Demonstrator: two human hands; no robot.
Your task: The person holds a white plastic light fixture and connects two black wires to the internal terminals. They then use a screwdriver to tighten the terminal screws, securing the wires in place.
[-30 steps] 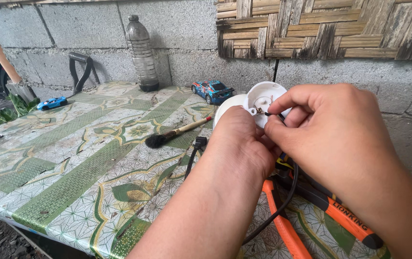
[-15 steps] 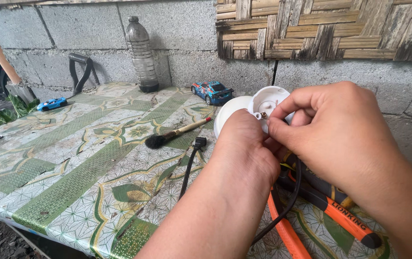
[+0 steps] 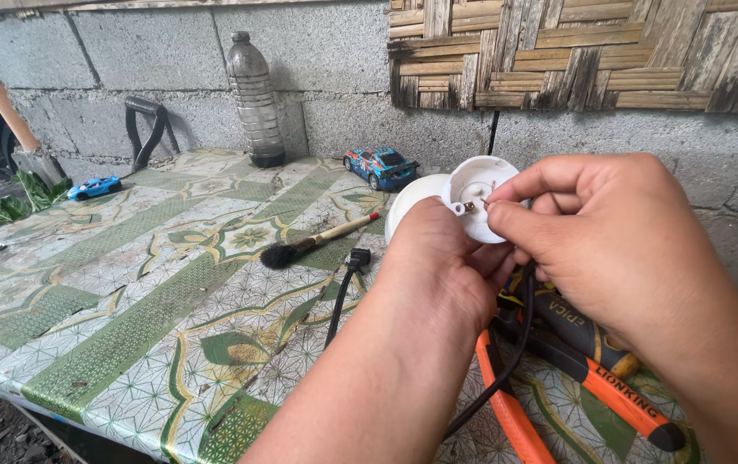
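Over the patterned table (image 3: 128, 344), near its right end, both hands hold a white round plastic fitting (image 3: 476, 193) up in the air: left hand (image 3: 438, 275) is clamped around its lower body, right hand (image 3: 609, 241) has thumb and forefinger pinched together at a small metal contact on its face. Compared with 1 s ago the hands sit slightly lower and the black cable's plug (image 3: 357, 256) has slid further out on the table, so fingertip work at the contact looks ongoing. Orange-handled pliers (image 3: 506, 404) and a screwdriver (image 3: 618, 395) lie beneath; brush (image 3: 317, 242), 2 toy cars (image 3: 379, 167) and a bottle (image 3: 255, 99) sit beyond.
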